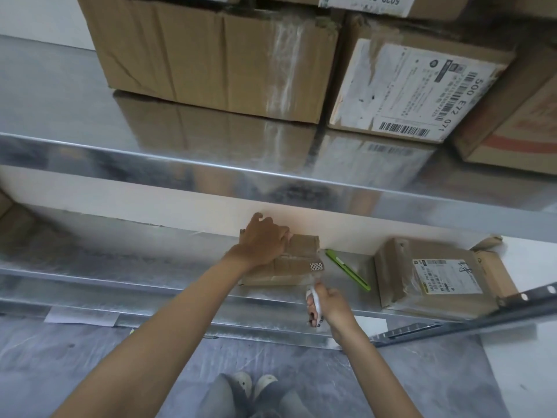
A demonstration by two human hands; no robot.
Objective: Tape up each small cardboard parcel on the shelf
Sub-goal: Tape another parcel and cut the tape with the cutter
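Grey plastic sheeting covers the floor nearest the person, well in front of the small brown cardboard parcel, which lies on the lower galvanised metal shelf. Just in front of that parcel's right front corner, the right hand has its grip closed round a roll of clear tape with a white printed core. A blurred clear strip seems to run from the roll up to the corner. On top of the parcel the left hand presses down with a loose, open grip, thumb lifted behind.

Just right of the parcel lies a slim green utility knife, and farther right sits a larger brown parcel with a white label. Above and behind the parcel, big creased cardboard cartons stand on the upper shelf.

The likeliest fault, I judge, is the stretched strip twisting or folding onto itself if the roll is pulled at an angle, leaving a wrinkled seal off the flap seam. If the left hand eases while the right pulls, the light parcel could skid on the slick metal toward the front edge. The knife lies close enough that a sweep of the roll might knock it off, and whether its blade is out cannot be told.
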